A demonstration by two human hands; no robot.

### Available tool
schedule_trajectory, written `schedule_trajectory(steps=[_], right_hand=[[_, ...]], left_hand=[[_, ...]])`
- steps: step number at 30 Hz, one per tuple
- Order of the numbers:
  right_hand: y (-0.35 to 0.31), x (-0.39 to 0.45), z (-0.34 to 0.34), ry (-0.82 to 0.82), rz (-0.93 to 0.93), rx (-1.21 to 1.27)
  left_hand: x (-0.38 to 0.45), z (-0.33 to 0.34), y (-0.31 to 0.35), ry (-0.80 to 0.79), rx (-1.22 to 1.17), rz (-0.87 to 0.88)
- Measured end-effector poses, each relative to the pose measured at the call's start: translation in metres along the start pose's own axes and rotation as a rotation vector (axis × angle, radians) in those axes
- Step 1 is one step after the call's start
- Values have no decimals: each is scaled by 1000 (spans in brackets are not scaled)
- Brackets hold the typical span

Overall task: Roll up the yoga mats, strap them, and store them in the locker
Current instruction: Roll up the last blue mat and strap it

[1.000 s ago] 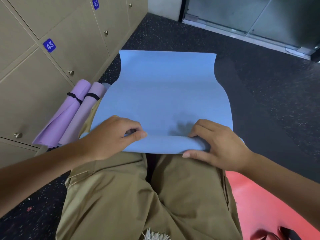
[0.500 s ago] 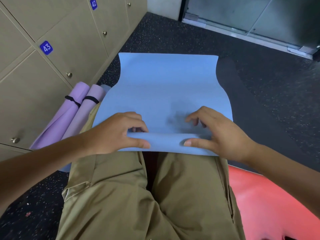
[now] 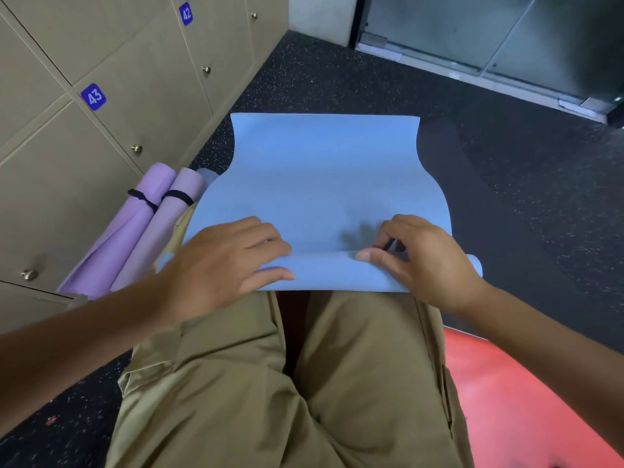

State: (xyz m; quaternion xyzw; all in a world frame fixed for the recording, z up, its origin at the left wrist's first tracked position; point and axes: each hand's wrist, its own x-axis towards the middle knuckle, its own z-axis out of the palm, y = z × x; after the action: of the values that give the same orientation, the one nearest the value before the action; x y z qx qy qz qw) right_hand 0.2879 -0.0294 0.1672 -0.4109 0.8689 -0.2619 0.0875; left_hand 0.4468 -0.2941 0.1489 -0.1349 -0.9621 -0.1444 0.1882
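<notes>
While our left hand and right hand curl their grip around the first tight turn of the blue mat at our knees, we judge rolling barely begun. Next we push the roll evenly forward. Dark floor lies open ahead; two strapped purple mats crowd the lockers leftward.

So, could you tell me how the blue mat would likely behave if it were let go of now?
The blue mat looks floppy: its edges curve. The started roll, held by both hands, would probably spring open, having no strap.
</notes>
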Motion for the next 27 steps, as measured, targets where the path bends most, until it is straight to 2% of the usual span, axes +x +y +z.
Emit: schedule_trajectory(steps=[4,7,11,13,15,17,22,27], right_hand=[[1,10,-4,-81,48,74],[2,13,-6,-92,24,76],[-1,5,5,96,-28,-112],[-2,0,8,188,-147,-199],[0,-4,8,230,-298,-262],[0,-6,9,264,-365,-321],[0,-15,21,291,-295,-420],[2,6,9,139,-169,-311]], left_hand=[[-11,5,23,164,128,-182],[-18,10,32,150,82,-257],[-20,14,25,99,102,-235],[-16,14,20,94,95,-206],[-13,12,16,60,68,-194],[-9,10,12,5,20,-221],[7,3,-4,-172,-151,-336],[25,-3,-19,-326,-242,-422]])
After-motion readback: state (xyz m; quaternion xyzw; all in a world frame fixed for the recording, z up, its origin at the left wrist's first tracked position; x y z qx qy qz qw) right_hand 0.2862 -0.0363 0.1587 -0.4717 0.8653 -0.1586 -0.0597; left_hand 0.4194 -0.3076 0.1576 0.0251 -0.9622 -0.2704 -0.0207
